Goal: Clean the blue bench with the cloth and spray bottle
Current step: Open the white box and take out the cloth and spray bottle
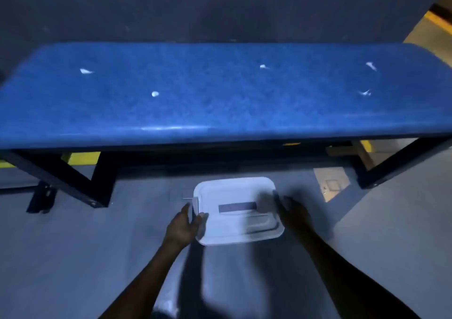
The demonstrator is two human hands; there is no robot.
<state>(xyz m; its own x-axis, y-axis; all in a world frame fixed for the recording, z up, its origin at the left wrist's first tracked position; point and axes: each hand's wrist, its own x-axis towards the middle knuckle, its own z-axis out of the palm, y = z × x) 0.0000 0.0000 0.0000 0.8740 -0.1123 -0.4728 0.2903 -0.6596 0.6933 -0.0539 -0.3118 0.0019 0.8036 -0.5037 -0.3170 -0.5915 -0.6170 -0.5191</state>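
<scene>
Both bare forearms reach down from the lower edge toward a white lidded container (238, 211) on the grey floor (73, 257). Left hand (182, 225) curls its grip on the container's left edge; right hand (293, 211) is blurred at the right edge, its grip impossible to judge. Just beyond stands the blue worktop (220, 91) on dark legs (61, 171), dotted with small white scraps (155, 94). Cloth and spray bottle are not visible.

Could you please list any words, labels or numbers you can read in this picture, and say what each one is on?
None can be read.
White box: a dark strip on its lid, too blurred to tell whether it carries text.
Blue bench: only white specks, no writing.
</scene>
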